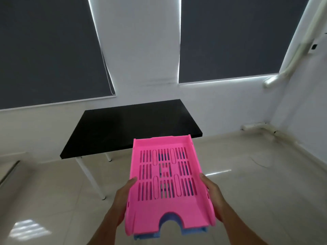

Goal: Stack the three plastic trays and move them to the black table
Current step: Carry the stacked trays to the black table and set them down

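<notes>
A pink slotted plastic tray (166, 206) sits on top of a stack, held in the air in front of me. Beneath it a blue tray (141, 236) shows at the near edge and through the slots. Any third tray is hidden. My left hand (122, 197) grips the stack's left side, and my right hand (215, 197) grips its right side. The black table (113, 128) with white legs stands ahead against the wall, its top bare. The stack's far end overlaps the table's near right corner in view.
Glossy beige tile floor (256, 191) spreads around and to the right of the table. White walls with two dark roller blinds (230, 38) rise behind it. A white pipe (254, 127) runs along the floor at the right corner.
</notes>
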Tool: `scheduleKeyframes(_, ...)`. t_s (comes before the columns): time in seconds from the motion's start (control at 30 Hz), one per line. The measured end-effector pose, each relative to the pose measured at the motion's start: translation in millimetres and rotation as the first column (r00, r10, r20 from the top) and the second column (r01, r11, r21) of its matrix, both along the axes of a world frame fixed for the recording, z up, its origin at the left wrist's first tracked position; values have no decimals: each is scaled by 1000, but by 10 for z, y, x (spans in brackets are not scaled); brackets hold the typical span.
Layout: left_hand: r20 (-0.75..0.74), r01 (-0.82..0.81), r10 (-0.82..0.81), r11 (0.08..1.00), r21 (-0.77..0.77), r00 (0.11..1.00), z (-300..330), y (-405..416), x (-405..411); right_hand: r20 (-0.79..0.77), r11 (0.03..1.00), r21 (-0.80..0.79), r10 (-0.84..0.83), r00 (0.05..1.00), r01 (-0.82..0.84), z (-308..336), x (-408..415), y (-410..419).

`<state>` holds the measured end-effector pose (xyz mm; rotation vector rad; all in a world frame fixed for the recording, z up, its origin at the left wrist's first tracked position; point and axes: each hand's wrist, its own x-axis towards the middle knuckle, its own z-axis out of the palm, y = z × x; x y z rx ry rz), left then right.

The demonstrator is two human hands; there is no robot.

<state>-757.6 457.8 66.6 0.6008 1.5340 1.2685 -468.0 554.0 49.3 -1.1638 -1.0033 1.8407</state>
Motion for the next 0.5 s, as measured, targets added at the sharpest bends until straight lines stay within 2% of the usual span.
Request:
scheduleKeyframes(0.23, 27, -55, 54, 998, 37, 998, 108, 1043, -716, 4, 996, 47, 75, 997, -75, 81, -788, 1254)
scheduleKeyframes(0.5, 87, -134, 133, 991, 8, 987, 139, 2272, -1540, 5, 989, 9, 147, 989, -147, 169, -1669, 2662)
